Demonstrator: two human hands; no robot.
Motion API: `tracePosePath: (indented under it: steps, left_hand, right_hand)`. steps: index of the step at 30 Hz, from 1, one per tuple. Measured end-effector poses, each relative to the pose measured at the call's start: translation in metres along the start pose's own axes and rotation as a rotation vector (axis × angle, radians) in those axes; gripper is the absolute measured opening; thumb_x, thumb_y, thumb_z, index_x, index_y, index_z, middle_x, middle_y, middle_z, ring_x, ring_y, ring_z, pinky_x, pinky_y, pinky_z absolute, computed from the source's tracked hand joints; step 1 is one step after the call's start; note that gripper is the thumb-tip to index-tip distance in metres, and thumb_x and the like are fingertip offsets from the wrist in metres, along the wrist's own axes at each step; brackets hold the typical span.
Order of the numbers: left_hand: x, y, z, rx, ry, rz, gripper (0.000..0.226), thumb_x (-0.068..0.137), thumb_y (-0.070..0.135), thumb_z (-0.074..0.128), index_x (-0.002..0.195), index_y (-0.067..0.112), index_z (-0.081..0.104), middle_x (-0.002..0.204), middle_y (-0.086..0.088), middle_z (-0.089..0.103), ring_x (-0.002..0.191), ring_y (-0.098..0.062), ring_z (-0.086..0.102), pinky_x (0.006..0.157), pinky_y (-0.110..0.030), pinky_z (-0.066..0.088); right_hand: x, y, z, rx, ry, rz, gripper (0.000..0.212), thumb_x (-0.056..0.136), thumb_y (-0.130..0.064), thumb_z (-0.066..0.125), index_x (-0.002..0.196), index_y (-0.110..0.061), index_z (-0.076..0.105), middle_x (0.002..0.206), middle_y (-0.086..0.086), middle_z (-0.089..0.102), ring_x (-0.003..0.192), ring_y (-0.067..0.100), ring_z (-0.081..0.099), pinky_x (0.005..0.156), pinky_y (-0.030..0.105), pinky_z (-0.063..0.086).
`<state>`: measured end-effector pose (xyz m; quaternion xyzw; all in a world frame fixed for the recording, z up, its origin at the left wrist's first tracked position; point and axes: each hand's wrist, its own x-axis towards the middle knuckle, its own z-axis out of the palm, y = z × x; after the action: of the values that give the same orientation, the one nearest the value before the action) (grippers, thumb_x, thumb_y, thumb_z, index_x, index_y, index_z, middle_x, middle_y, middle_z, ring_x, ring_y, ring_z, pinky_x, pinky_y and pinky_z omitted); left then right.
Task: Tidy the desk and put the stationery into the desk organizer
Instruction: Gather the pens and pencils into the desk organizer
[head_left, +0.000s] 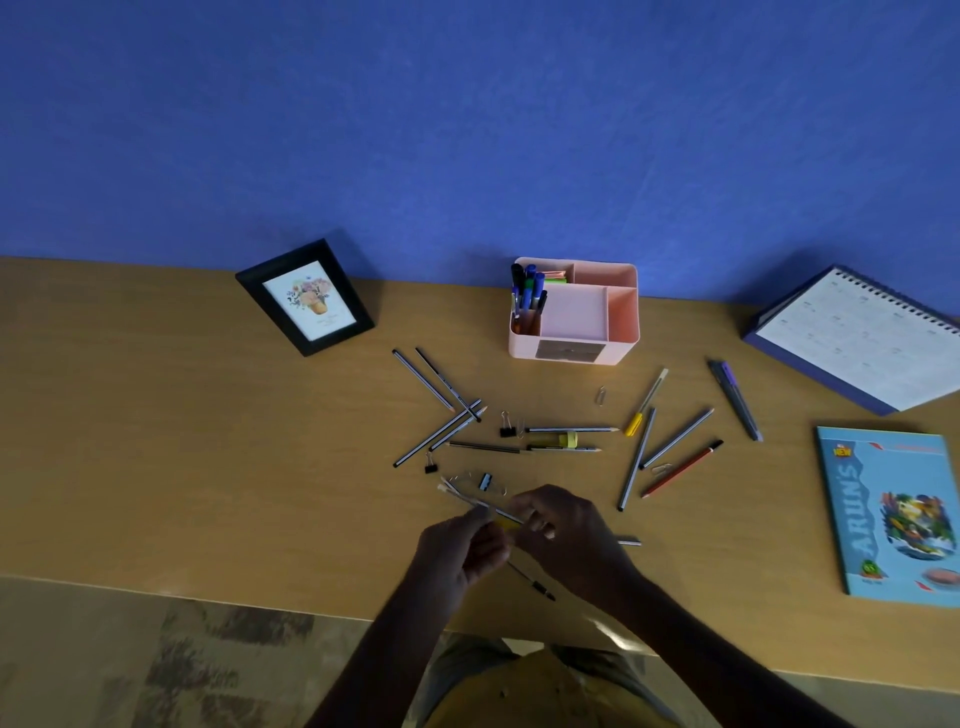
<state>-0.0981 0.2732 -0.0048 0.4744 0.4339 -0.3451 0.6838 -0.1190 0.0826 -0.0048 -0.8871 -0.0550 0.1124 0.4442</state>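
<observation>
Meanwhile, Both Hands Gather Pens Near the Desk's Front Edge

Over at the far left a black picture frame (305, 297) leans by the blue wall (467, 130). Moving right, loose striped pencils (436, 439) lie crossed on the wooden desk (156, 441), with small binder clips (508, 430) beside them. Near the front edge, the left hand (457, 551) is curled closed around a few thin pens (470, 500), and the right hand (566, 530) meets it, fingers pinched on the same bundle; a yellow bit shows between them. Behind, against the wall, stands the pink desk organizer (574, 322), its left compartment already filled with upright markers (529, 291), the others apparently bare. Further right more pencils, a red pencil (681, 468) and a purple pen (737, 400) lie scattered. At the far right sit a spiral calendar (857, 343) and a blue notebook (891, 514).
</observation>
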Motion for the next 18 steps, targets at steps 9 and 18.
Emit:
tracePosePath:
  steps: [9, 18]
  left_hand:
    - [-0.006, 0.011, 0.014, -0.041, -0.184, 0.089, 0.031, 0.097, 0.02, 0.076, 0.114, -0.006, 0.073, 0.106, -0.027, 0.078, 0.087, -0.031, 0.079, 0.072, -0.036, 0.067]
    - [0.023, -0.056, -0.052, 1.322, 0.059, 0.67, 0.014, 0.088, 0.031, 0.082, 0.101, 0.029, 0.076, 0.094, 0.016, 0.072, 0.08, 0.004, 0.066, 0.07, -0.019, 0.055]
  right_hand:
    - [0.023, -0.016, -0.03, -0.011, 0.273, -0.092, 0.019, 0.093, -0.002, 0.078, 0.109, -0.012, 0.077, 0.102, -0.003, 0.075, 0.091, 0.002, 0.07, 0.076, 0.023, 0.06]
    - [0.044, -0.009, -0.081, -0.05, 0.422, -0.086, 0.015, 0.097, -0.008, 0.075, 0.112, -0.011, 0.077, 0.106, -0.001, 0.076, 0.096, 0.005, 0.073, 0.079, 0.028, 0.063]
